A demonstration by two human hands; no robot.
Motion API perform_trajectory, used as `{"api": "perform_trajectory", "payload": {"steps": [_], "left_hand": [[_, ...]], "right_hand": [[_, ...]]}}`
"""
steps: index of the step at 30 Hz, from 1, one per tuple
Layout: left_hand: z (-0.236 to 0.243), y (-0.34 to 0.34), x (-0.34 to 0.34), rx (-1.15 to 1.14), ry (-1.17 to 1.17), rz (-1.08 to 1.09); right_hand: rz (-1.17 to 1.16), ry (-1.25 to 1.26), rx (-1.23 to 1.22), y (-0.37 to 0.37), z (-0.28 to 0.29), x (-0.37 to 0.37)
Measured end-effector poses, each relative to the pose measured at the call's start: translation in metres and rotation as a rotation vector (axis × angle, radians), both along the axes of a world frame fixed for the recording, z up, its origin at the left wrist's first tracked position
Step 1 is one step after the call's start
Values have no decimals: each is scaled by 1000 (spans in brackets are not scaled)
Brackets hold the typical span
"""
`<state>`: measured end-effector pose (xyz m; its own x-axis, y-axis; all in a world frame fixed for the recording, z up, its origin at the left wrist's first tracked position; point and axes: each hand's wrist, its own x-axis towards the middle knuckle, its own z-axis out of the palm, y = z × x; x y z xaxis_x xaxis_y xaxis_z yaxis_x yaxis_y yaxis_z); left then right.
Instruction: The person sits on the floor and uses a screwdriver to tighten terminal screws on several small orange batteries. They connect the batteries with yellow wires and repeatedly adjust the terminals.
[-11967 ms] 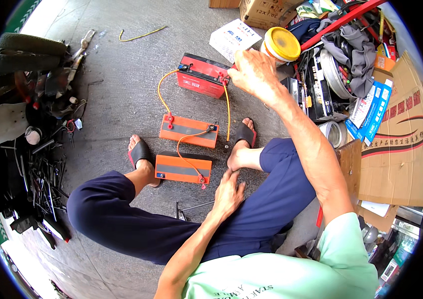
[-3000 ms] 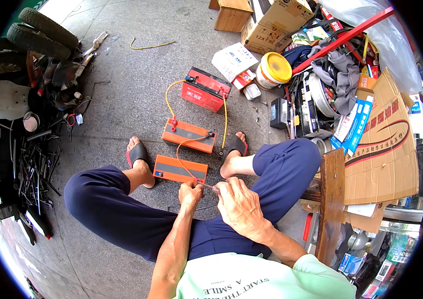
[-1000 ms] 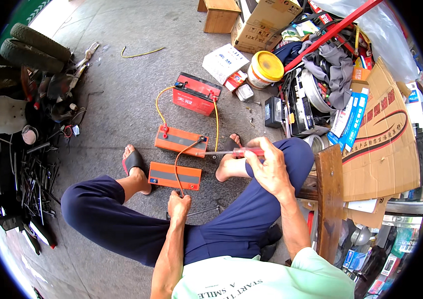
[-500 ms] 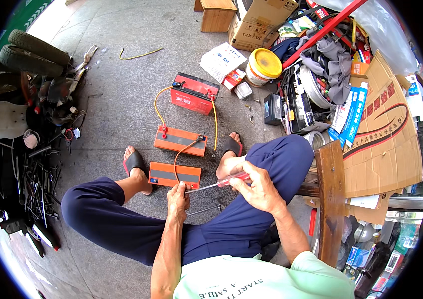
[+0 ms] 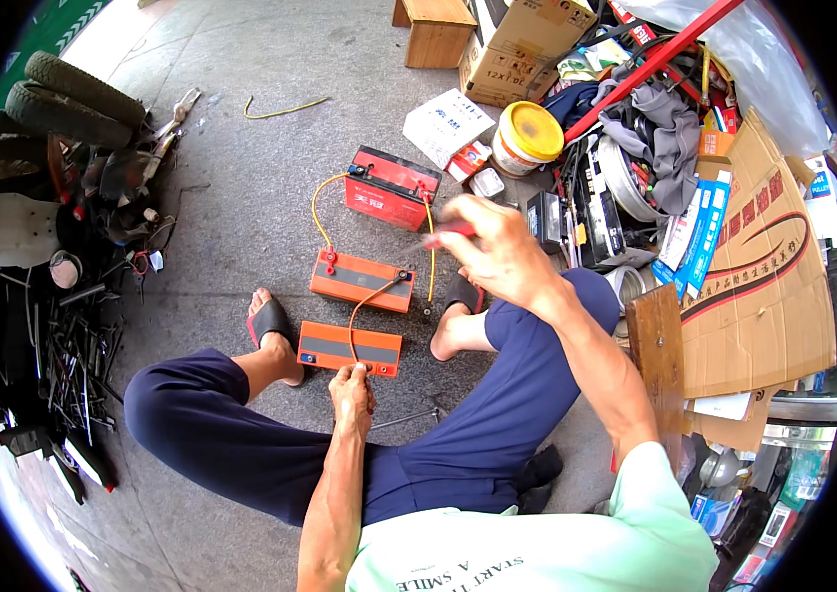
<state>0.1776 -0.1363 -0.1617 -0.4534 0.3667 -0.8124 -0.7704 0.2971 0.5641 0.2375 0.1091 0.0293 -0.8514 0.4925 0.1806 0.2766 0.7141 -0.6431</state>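
Note:
Two orange batteries with grey bands stand on the ground between my feet: a nearer battery and a middle battery. Beyond them is a larger red and black battery. One yellow wire links the red battery to the middle one; another yellow wire hangs from its right side. An orange-brown wire runs from the middle battery across the nearer one to my left hand, which pinches its end. My right hand, raised near my right knee, grips a red-handled screwdriver, its shaft blurred.
Tyres and a heap of tools lie at left. A yellow-lidded bucket, carton and piled scrap stand at far right. A wooden bench is beside my right leg. A metal rod lies close by.
My right hand has lifted the screwdriver away from my left hand, moving up and farther out. My left hand stays at the wire end by the nearer battery.

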Motion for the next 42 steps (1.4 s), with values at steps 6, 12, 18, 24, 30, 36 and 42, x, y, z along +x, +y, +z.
{"api": "perform_trajectory", "payload": {"steps": [6,12,18,24,30,36,42], "left_hand": [[-7,1,0,-1,10,-8],[-12,1,1,21,7,14],[-6,8,0,23,37,-27],[-5,12,2,4,46,10],[-7,11,1,-7,44,-18],[-8,11,1,-15,46,-21],[-8,11,1,-12,48,-30]], "right_hand": [[215,-12,79,4,-29,-63],[193,-74,232,7,-30,-68],[63,-214,178,15,-22,-30],[22,-225,99,17,-29,-9],[-1,-211,90,19,-30,-8],[-14,-220,117,20,-34,-4],[-53,-224,61,22,-38,0]]}}
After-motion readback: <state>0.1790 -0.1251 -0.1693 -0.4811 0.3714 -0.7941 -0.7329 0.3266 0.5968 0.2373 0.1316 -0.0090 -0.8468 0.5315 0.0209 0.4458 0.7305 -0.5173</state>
